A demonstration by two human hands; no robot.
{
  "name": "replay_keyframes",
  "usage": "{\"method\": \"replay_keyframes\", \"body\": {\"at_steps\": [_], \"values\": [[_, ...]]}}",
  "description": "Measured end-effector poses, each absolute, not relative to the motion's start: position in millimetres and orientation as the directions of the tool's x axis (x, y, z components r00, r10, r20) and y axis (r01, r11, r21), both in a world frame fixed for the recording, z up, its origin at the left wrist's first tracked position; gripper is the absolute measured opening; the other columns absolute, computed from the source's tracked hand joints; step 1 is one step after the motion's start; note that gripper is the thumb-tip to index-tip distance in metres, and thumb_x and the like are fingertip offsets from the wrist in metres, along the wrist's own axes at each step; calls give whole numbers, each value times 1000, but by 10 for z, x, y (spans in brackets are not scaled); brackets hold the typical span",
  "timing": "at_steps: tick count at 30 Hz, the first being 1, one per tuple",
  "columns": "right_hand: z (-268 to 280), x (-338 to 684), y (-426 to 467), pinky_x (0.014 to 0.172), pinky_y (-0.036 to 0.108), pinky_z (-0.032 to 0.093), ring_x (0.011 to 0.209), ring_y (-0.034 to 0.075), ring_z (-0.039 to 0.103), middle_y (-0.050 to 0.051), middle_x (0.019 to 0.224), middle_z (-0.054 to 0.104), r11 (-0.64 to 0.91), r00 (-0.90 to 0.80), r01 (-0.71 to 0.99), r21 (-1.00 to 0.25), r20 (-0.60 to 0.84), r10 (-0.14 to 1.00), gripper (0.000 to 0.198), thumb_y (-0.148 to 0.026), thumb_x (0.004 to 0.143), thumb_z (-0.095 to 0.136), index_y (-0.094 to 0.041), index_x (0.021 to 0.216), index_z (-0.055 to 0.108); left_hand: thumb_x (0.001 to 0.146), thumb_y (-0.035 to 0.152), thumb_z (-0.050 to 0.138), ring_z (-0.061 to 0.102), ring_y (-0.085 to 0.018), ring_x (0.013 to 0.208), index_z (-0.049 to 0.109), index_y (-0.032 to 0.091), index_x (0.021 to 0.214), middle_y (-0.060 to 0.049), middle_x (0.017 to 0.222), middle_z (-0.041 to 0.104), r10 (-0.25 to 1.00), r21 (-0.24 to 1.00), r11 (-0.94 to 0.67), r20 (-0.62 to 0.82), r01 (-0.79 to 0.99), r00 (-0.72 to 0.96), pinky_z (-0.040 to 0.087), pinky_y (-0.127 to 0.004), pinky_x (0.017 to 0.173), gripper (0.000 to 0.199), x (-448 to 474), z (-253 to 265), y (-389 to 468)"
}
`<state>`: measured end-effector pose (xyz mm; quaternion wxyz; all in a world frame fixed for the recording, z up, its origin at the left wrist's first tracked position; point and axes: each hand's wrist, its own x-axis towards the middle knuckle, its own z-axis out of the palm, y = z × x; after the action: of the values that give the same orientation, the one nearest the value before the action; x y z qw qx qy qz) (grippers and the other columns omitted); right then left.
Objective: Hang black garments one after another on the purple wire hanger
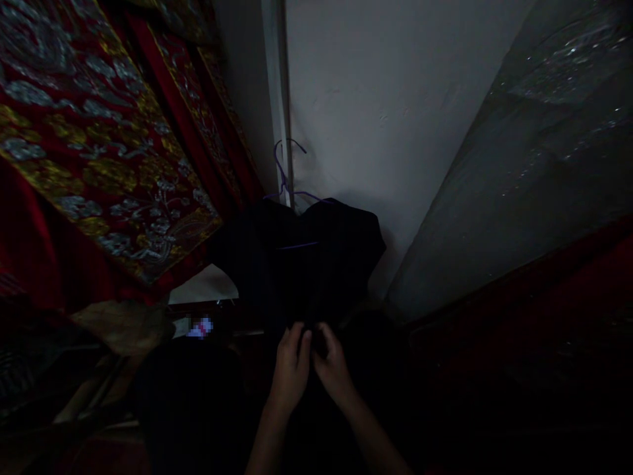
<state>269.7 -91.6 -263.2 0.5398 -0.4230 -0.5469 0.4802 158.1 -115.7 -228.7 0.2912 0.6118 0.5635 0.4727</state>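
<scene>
A black short-sleeved garment (346, 244) hangs on a thin purple hanger (283, 179) in front of a pale wall. Its front falls open in a V, and the hanger's lower bar shows inside the neck. My left hand (293, 363) pinches the garment's front where the V closes, fingers and thumb drawn together. Close beside it, my right hand (330, 361) has its fingers curled onto the other front edge. Between the fingertips the cloth is too dark to show any fastening.
Red cloth with gold and silver embroidery (123, 145) hangs at the left. A narrow pale post (277, 86) stands behind the hanger. Shiny translucent sheeting (519, 171) covers the right side. A small pale packet (200, 327) lies low at the left, partly pixelated.
</scene>
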Motion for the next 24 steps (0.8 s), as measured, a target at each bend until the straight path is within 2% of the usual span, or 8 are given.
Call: {"method": "replay_keyframes", "body": {"at_steps": [2,5,9,12,19,24], "values": [[-2556,2663,-889,99,38,50,107,26,65,8,111,71,224,-69,-57,-973,228,971,35,-41,81,70,-23,110,64,103,41,43,68,-25,101,67,21,111,-10,106,72,944,891,-244,309,384,-119,53,-38,89,33,1602,-2257,-1173],[-2436,2724,-812,83,31,50,87,20,63,3,87,67,260,-147,-19,-965,260,954,16,-36,83,66,-21,88,62,99,38,53,69,-22,101,70,21,112,-8,106,73,903,893,-283,371,351,-217,54,-34,90,26,1596,-2250,-1183],[-2405,2797,-826,66,25,43,68,14,51,-3,69,52,229,-144,17,-973,224,964,20,-32,79,66,-20,72,52,95,36,62,70,-20,93,73,20,99,-5,97,74,838,895,-286,407,341,-364,54,-31,87,20,1528,-2279,-1158],[-2411,2798,-876,64,25,42,66,13,48,-3,68,48,193,-163,17,-981,187,969,22,-34,78,67,-20,72,50,93,35,65,70,-20,92,74,20,95,-5,93,74,851,890,-295,410,348,-327,53,-31,87,18,1467,-2297,-1133],[-2351,2803,-885,66,25,42,69,13,51,-2,74,51,206,-198,24,-978,197,960,19,-36,84,64,-19,81,55,93,31,65,67,-20,98,73,21,103,-5,100,72,879,878,-316,413,359,-237,51,-31,88,17,1455,-2248,-1132],[-2313,2846,-921,64,24,38,69,13,47,-3,72,47,209,-327,63,-976,178,928,23,-36,90,58,-20,77,50,93,30,65,66,-18,89,71,20,89,-3,89,68,905,854,-314,401,416,-141,49,-28,83,13,1416,-2123,-1169]]}}
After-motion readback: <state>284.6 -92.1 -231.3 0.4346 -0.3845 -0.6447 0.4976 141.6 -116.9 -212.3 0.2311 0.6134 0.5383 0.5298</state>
